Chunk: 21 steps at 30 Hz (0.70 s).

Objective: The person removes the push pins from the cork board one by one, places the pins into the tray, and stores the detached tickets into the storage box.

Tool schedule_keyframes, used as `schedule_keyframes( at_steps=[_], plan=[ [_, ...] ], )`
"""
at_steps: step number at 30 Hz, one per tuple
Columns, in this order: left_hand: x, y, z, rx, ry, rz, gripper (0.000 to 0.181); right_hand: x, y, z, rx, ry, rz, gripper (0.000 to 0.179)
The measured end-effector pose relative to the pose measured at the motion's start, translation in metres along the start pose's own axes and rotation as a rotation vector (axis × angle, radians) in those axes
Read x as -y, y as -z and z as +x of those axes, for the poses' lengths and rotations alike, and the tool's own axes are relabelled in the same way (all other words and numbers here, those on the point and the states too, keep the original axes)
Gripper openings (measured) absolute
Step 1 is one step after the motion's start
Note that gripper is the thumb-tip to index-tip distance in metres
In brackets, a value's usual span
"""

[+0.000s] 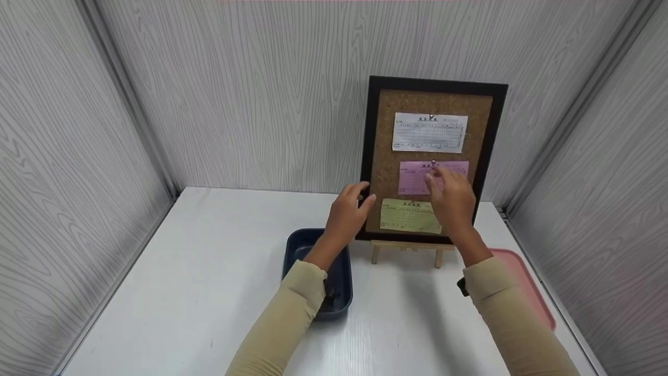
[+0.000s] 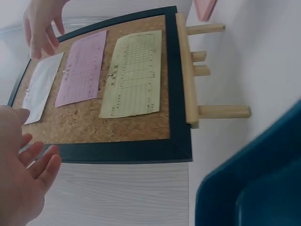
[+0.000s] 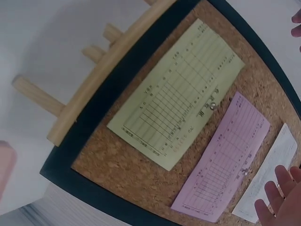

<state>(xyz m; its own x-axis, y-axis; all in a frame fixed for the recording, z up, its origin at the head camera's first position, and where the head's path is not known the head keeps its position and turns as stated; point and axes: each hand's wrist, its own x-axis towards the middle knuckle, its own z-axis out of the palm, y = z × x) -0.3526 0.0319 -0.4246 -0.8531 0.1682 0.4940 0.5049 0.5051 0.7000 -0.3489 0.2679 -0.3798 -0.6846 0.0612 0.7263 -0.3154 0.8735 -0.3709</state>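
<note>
A black-framed cork board (image 1: 385,172) stands on a small wooden easel (image 1: 412,245). Three printed slips are pinned to it: white (image 1: 430,133) at the top, pink (image 1: 411,180) in the middle, yellow-green (image 1: 407,218) at the bottom. Round-headed silver pushpins (image 3: 212,106) show at their top edges. Beside the frame's lower left edge is my left hand (image 1: 346,215), its fingers loosely bent and nothing between them. My right hand (image 1: 453,198) hovers before the board, overlapping the pink slip in the head view; the right wrist view shows its fingers (image 3: 275,195) spread, holding nothing.
Under my left forearm sits a dark blue tray (image 1: 344,266) with small dark items (image 1: 330,291) inside. A pink tray (image 1: 532,284) lies at the table's right side, partly behind my right sleeve. Grey wood-grain panels (image 1: 235,94) enclose the white table (image 1: 198,271).
</note>
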Motion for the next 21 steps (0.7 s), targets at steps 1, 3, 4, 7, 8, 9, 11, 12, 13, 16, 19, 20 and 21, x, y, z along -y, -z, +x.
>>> schedule_keyframes(
  at_steps=[1, 3, 4, 7, 8, 9, 11, 12, 13, 16, 19, 20, 21],
  plan=[
    [-0.002, -0.001, 0.006, -0.002, 0.009, -0.014, 0.047, 0.0, 0.001, 0.006, 0.001, -0.012, 0.002, 0.033],
    [-0.006, -0.004, 0.017, -0.007, 0.028, -0.043, 0.046, -0.001, 0.005, 0.019, 0.008, -0.035, -0.004, 0.034],
    [-0.008, -0.005, 0.022, -0.012, 0.039, -0.059, 0.046, -0.001, 0.006, 0.025, 0.011, -0.049, -0.003, 0.034],
    [-0.016, -0.008, 0.038, -0.023, 0.059, -0.107, 0.045, -0.001, 0.01, 0.045, 0.022, -0.093, 0.0, 0.035],
    [-0.019, -0.009, 0.043, -0.028, 0.063, -0.126, 0.044, -0.001, 0.011, 0.051, 0.023, -0.105, -0.002, 0.035],
    [-0.022, -0.011, 0.048, -0.032, 0.069, -0.147, 0.044, -0.001, 0.011, 0.056, 0.026, -0.117, -0.005, 0.035],
    [-0.027, -0.014, 0.058, -0.043, 0.086, -0.197, 0.043, -0.001, 0.011, 0.067, 0.025, -0.135, -0.01, 0.034],
    [-0.029, -0.016, 0.063, -0.047, 0.099, -0.226, 0.043, -0.001, 0.01, 0.072, 0.024, -0.143, -0.013, 0.034],
    [-0.031, -0.018, 0.068, -0.053, 0.111, -0.257, 0.042, 0.0, 0.009, 0.077, 0.023, -0.149, -0.012, 0.033],
    [-0.035, -0.023, 0.081, -0.067, 0.155, -0.339, 0.041, 0.0, 0.004, 0.088, 0.029, -0.16, -0.007, 0.032],
    [-0.037, -0.027, 0.09, -0.075, 0.201, -0.378, 0.041, 0.001, 0.0, 0.097, 0.036, -0.166, -0.005, 0.031],
    [-0.038, -0.027, 0.092, -0.076, 0.216, -0.385, 0.042, 0.002, -0.001, 0.1, 0.037, -0.165, -0.004, 0.031],
    [-0.038, -0.028, 0.094, -0.08, 0.228, -0.393, 0.041, 0.003, -0.002, 0.102, 0.035, -0.165, -0.005, 0.031]
  ],
)
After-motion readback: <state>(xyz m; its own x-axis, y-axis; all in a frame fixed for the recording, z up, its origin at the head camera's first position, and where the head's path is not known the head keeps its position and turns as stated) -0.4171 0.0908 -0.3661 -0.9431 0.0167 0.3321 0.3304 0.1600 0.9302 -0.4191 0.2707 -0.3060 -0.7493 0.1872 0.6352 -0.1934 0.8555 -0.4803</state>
